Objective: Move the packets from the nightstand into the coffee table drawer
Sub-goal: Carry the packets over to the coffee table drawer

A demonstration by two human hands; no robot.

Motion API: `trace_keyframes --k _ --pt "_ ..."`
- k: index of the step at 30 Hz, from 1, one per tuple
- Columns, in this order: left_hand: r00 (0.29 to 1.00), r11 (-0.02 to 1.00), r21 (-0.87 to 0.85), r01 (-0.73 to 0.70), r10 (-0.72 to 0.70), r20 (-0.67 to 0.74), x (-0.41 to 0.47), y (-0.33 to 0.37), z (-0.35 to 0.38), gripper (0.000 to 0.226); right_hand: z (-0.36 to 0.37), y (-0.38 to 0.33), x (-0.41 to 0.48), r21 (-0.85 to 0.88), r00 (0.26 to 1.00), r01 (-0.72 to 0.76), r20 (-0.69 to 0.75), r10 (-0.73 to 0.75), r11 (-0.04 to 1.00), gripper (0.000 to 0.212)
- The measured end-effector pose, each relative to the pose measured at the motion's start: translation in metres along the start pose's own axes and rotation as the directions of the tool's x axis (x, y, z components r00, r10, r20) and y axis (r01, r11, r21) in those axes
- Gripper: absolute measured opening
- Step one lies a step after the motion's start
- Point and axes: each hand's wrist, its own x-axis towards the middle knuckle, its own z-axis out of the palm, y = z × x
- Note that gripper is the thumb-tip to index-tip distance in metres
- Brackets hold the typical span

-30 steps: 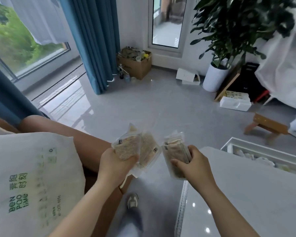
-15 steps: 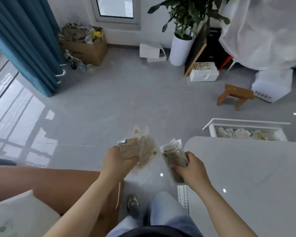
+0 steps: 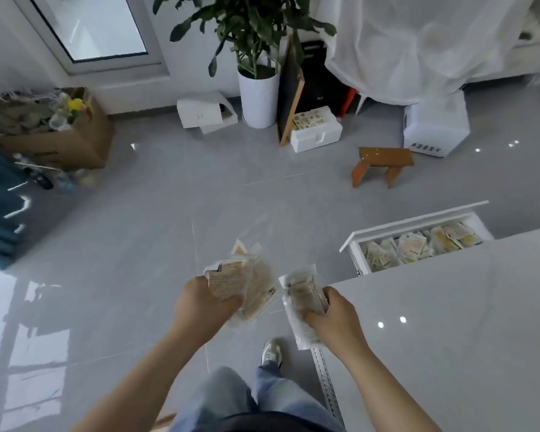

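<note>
Head view, left hand [image 3: 205,302] fingers gripping fanned packets [image 3: 253,288], right hand [image 3: 332,316] fingers pinching another stack [image 3: 303,294], drawer [image 3: 418,224] open nearby

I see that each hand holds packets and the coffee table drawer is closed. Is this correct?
Not quite. The head view shows the drawer pulled open, with stored packets inside. The left hand and the right hand do each hold packets.
</note>
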Motion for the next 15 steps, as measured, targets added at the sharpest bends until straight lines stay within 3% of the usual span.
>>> trace_keyframes --k 8,15 --pt "0.986 0.989 0.117 -0.096 0.077 0.151 0.112 0.101 0.019 0.012 -0.043 -0.019 0.089 0.158 0.969 -0.169 -0.155 0.194 0.973 0.029" --pt "0.922 0.951 0.179 -0.254 0.182 0.341 0.227 0.184 0.035 0.021 -0.067 -0.052 0.163 0.341 0.867 -0.265 -0.325 0.378 0.902 0.026"
